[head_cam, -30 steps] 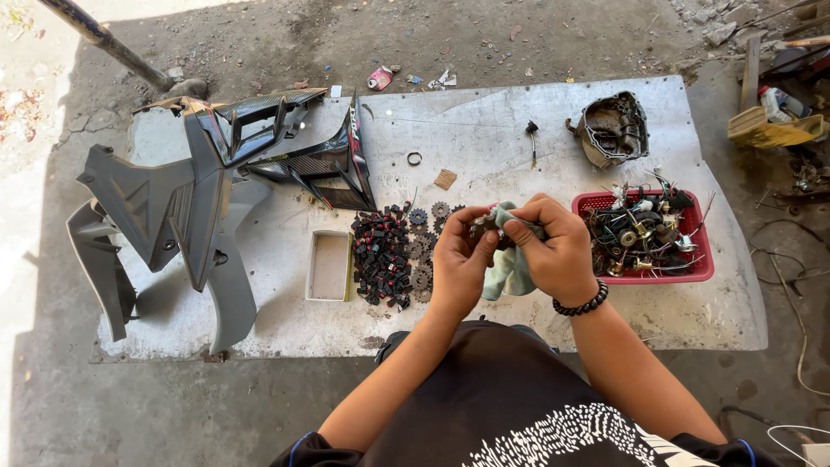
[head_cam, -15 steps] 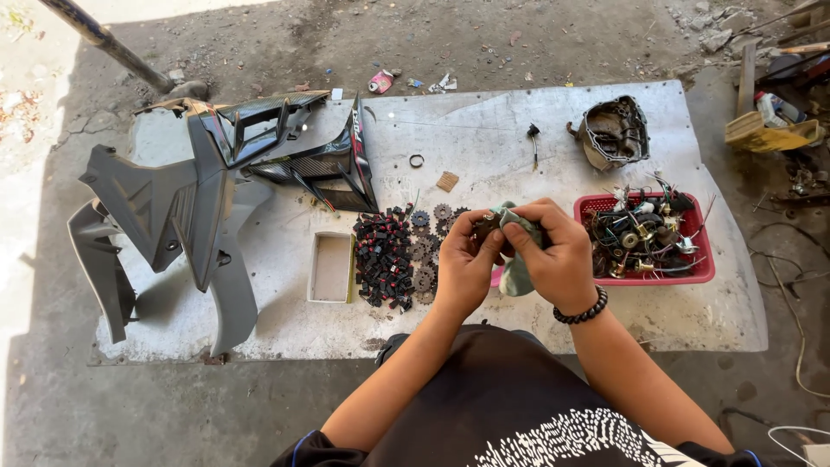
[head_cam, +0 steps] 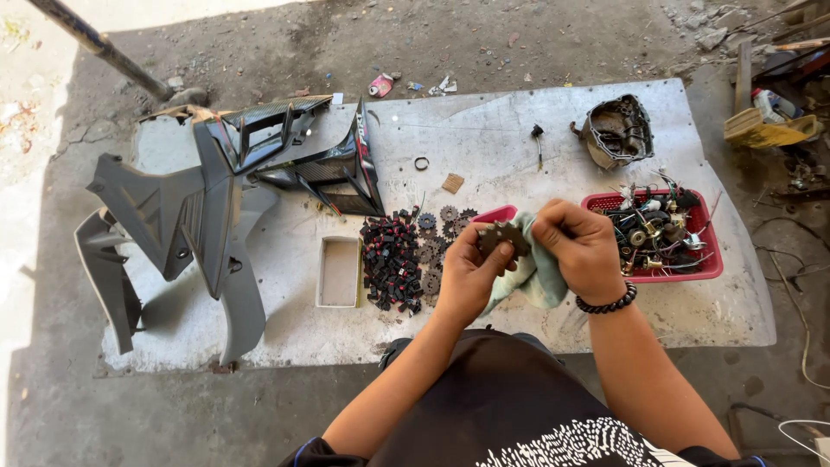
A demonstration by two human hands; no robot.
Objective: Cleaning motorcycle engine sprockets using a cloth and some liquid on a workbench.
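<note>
My left hand (head_cam: 467, 275) holds a small dark toothed gear (head_cam: 501, 238) by its edge, raised over the slab. My right hand (head_cam: 584, 246), a black bead bracelet on its wrist, grips a pale green cloth (head_cam: 529, 278) and presses it against the gear. Just under the hands lie several more dark gears (head_cam: 434, 246) and a heap of small black-and-red parts (head_cam: 392, 264). A pink edge of some item (head_cam: 494, 214) shows behind the gear; the rest of it is hidden.
A red tray (head_cam: 692, 270) full of wires and small parts stands to the right. An engine cover (head_cam: 616, 131) lies at the back. Grey and black scooter body panels (head_cam: 199, 207) fill the left. A small shallow box (head_cam: 339, 271), a ring (head_cam: 421, 163) and a brown scrap (head_cam: 452, 182) rest on the concrete slab (head_cam: 553, 112).
Both hands have stayed together over the gears. The cloth has shifted round the gear in small wiping motions, and more of the gear's face shows now.
</note>
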